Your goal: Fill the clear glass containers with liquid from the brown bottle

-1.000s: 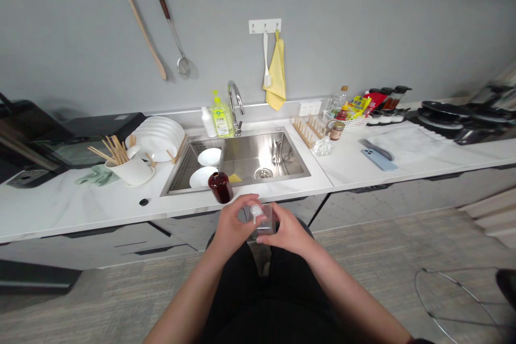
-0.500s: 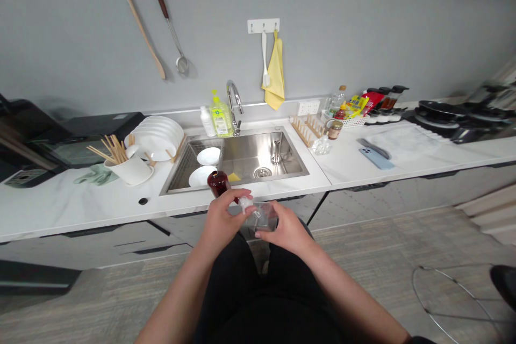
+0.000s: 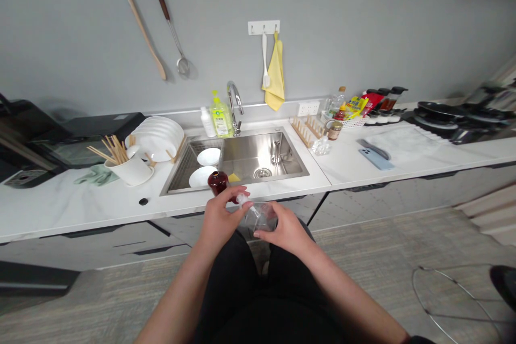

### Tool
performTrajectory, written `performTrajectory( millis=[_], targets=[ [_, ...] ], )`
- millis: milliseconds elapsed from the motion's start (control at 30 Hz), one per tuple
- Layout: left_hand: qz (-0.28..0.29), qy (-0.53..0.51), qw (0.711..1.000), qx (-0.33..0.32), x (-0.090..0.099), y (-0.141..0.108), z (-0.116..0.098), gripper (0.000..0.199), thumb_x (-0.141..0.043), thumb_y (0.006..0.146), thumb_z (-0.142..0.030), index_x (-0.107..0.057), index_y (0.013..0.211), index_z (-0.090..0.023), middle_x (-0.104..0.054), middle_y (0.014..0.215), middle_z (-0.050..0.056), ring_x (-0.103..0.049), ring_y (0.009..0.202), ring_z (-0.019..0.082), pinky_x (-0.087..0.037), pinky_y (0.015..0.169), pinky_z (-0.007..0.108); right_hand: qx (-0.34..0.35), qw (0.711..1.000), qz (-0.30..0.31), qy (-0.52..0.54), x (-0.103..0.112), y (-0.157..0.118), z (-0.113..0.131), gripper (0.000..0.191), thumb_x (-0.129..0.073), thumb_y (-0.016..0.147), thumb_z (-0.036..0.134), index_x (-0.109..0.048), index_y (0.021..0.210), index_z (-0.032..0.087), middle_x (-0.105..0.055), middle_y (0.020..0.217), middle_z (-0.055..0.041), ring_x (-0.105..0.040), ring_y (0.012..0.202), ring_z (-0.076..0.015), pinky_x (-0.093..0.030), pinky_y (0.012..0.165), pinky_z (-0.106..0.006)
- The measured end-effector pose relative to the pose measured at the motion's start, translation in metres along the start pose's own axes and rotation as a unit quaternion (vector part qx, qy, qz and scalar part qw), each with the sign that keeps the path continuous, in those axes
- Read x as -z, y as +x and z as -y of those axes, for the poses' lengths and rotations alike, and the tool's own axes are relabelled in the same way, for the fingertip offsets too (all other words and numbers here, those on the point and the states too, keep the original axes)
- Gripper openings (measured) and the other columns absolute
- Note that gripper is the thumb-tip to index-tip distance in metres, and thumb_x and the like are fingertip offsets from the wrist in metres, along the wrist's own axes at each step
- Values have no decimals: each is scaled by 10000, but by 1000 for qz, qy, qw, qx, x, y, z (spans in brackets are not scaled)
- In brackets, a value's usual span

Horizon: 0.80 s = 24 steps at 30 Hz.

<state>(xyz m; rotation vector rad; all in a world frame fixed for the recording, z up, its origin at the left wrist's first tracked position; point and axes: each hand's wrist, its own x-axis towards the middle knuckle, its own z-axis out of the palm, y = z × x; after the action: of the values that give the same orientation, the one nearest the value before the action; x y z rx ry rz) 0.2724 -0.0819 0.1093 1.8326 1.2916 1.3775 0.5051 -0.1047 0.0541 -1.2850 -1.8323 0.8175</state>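
Note:
My right hand (image 3: 284, 224) is wrapped round a clear, see-through bottle (image 3: 260, 217), tilted in front of the counter edge. My left hand (image 3: 221, 214) pinches a small whitish cap (image 3: 243, 199) at the bottle's upper left. A pale stem seems to run from this cap into the bottle; whether the two are fully apart I cannot tell. Just behind my left fingers is a dark red-brown bottle (image 3: 218, 183) with an uncovered mouth. My fingers partly hide its lower part.
Behind my hands lies a steel sink (image 3: 245, 158) with two white bowls (image 3: 208, 156) on its left side. A round black cap (image 3: 143, 201) rests on the counter at left. A soap bottle (image 3: 220, 115) stands behind the sink. At right lies a blue phone (image 3: 375, 158).
My left hand has drawn the whitish cap slightly up and left, and more of the stem shows. The clear bottle in my right hand has hardly moved.

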Motion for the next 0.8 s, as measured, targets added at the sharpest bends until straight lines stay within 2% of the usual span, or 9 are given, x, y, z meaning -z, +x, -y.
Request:
performTrajectory(
  millis=[300,467,567,667,800],
  targets=[
    [-5,38,999,-12,1,-2,0,235,-888,929,-398,-864,1107,-246,-886,1099,57,-797,920,239,-643,877,375,-1,1000,0,-2,1,2,2,548,-1043,724,399,-671,1101,261,-799,1036,-30,-755,930,-275,-568,845,-395],
    [-25,71,997,-29,6,-4,1,212,-900,920,-397,-873,1068,-248,-875,1017,45,-734,811,211,-618,816,350,-8,1000,9,8,0,4,-1,587,-1059,701,399,-686,1132,259,-811,1060,-33,-767,958,-279,-583,879,-407],
    [-9,80,996,-39,11,-6,1,209,-890,937,-395,-872,1089,-253,-871,996,41,-726,766,199,-615,776,337,-10,1000,9,16,-1,5,-3,602,-1057,702,392,-691,1160,256,-814,1077,-39,-766,959,-276,-595,897,-415],
    [5,76,995,-58,14,-8,1,199,-849,973,-381,-863,1123,-251,-874,1041,55,-778,839,215,-639,808,340,-9,1000,9,28,-3,6,-5,602,-1046,714,396,-698,1186,257,-814,1084,-36,-763,956,-268,-610,914,-417],
    [6,83,992,-94,18,-8,1,189,-782,1019,-331,-852,1174,-249,-867,1125,80,-823,1028,249,-662,950,373,-10,999,7,37,-7,9,-8,577,-1027,736,390,-698,1190,253,-809,1089,-34,-763,966,-262,-618,932,-419]
  ],
)
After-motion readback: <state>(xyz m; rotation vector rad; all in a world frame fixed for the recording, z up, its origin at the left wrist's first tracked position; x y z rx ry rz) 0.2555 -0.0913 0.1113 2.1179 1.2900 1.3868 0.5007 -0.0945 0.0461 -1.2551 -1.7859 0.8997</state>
